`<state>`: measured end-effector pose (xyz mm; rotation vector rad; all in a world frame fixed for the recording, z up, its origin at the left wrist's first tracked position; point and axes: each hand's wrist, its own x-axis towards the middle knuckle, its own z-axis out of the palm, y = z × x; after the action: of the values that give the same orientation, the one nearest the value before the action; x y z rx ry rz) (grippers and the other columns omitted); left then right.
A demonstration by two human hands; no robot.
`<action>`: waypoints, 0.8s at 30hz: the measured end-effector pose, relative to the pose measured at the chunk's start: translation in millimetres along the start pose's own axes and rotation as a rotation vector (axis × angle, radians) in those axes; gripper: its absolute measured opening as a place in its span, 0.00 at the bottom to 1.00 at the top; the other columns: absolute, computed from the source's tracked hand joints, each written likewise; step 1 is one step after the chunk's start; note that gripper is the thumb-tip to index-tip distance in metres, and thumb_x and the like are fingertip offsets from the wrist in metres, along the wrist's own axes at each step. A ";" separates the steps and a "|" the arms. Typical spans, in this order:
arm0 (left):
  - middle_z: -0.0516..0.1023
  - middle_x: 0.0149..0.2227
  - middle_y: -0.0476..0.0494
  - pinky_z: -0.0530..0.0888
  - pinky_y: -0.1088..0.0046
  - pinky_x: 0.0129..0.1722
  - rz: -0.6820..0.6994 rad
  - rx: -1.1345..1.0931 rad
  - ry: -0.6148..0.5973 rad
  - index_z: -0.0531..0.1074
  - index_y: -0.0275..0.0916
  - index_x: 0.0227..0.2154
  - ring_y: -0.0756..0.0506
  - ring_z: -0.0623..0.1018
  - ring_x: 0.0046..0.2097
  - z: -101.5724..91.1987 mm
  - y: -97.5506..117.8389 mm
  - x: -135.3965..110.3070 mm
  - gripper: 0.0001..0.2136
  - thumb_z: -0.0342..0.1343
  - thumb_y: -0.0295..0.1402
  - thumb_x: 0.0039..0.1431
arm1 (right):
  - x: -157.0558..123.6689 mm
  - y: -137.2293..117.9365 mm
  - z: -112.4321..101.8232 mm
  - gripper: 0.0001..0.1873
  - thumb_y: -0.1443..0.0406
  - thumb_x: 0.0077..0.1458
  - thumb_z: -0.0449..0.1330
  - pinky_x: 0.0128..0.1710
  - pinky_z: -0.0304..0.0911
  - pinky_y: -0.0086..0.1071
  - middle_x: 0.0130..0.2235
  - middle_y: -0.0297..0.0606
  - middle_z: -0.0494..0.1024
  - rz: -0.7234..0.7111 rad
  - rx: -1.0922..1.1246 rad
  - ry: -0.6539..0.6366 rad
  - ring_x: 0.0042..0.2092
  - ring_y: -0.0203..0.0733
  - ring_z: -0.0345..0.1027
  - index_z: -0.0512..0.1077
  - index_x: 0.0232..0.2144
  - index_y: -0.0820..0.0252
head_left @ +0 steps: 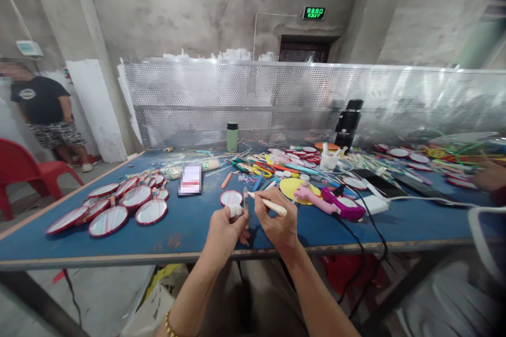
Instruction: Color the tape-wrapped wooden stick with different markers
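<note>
My left hand [225,231] is closed on a thin flat upright piece [245,202], edge-on to the camera, with a white wad [236,210] at the fingers. My right hand [276,218] is closed around a cream-coloured stick-like tool [271,204], its tip touching the upright piece. Both hands hover over the near edge of the blue table [190,226]. A small round red-rimmed mirror [231,198] lies flat just beyond my left hand.
Several red-rimmed round mirrors [118,208] lie at the left. A pink and purple glue gun [336,204] with black cord rests at the right, near a yellow disc [290,187]. Green bottle [232,137], phone [190,179], scissors and clutter behind. A person [43,110] stands far left by a red chair [23,168].
</note>
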<state>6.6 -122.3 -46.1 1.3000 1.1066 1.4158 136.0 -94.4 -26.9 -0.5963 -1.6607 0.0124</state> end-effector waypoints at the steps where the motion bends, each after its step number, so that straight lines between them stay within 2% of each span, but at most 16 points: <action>1: 0.70 0.13 0.51 0.66 0.80 0.14 0.001 0.001 0.001 0.69 0.35 0.21 0.52 0.68 0.14 -0.1 -0.1 0.0 0.11 0.60 0.37 0.50 | -0.3 0.4 0.1 0.06 0.72 0.56 0.57 0.27 0.61 0.29 0.27 0.33 0.72 -0.001 -0.004 0.014 0.27 0.34 0.63 0.72 0.30 0.59; 24: 0.70 0.13 0.52 0.66 0.78 0.15 0.014 0.006 -0.017 0.69 0.36 0.21 0.51 0.69 0.14 -0.6 -4.0 0.8 0.13 0.61 0.40 0.50 | 1.1 -0.9 0.0 0.06 0.71 0.56 0.56 0.29 0.63 0.29 0.27 0.34 0.72 -0.015 0.002 0.014 0.27 0.34 0.65 0.72 0.30 0.59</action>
<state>6.1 -120.7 -49.9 1.3240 1.0936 1.4096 135.7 -94.7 -25.6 -0.5812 -1.6513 -0.0016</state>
